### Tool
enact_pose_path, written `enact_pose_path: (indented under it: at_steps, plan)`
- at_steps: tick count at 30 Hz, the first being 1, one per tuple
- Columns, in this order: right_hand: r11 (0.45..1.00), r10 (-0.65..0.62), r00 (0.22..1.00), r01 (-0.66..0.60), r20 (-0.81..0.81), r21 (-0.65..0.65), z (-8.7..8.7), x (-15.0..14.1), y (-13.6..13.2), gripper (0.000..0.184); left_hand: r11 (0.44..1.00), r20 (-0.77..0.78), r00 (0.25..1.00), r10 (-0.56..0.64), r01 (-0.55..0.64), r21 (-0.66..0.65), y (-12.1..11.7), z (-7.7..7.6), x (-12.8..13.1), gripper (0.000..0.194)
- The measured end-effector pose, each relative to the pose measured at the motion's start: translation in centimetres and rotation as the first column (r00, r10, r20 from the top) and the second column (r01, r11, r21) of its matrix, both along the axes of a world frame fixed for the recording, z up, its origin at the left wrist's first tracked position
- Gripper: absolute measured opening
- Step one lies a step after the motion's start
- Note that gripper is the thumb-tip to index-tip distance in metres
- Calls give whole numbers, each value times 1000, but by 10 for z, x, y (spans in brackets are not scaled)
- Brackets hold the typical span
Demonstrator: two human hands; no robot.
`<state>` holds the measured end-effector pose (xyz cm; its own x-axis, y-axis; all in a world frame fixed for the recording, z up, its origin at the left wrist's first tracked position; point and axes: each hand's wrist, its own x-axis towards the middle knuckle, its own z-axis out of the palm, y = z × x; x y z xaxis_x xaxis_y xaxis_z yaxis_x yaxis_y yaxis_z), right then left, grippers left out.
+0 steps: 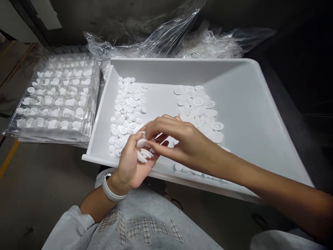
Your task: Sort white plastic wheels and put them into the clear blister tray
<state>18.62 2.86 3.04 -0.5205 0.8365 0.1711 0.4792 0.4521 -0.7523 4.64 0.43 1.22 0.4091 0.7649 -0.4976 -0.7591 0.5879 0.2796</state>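
My left hand is cupped, palm up, around several small white plastic discs. Over it reaches my right hand, its thumb and fingers pinched on a white plastic disc at the left palm. Both hands are above the front part of a large white tray. Smaller white round pieces lie heaped along the tray's left side. A second heap of larger white wheel-like discs spreads across its middle, partly hidden by my right hand and forearm.
Left of the tray stands a stack of clear plastic compartment trays, their pockets filled with white pieces. Behind the white tray lie crumpled clear plastic bags, one holding pale pieces. The white tray's raised walls surround the heaps at the back and sides.
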Motion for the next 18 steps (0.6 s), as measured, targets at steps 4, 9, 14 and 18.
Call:
enact_pose_path:
  at_steps: [4,9,14,18]
  plan:
    - [987,-117,989,107,-88,-119,6,17,5,11,1000,-33,999,0,0,-10,1,-3,6,31]
    - [952,-264,963,251,-52,-175,1,29,16,22,998,12,999,-50,50,28,0,-7,6,33]
    - [947,-267,963,253,-46,-199,-14,26,22,19,995,60,994,-95,92,49,2,-7,5,37]
    - [964,-251,968,251,11,-93,-16,28,22,18,996,40,995,-89,89,-2,4,-6,3,40]
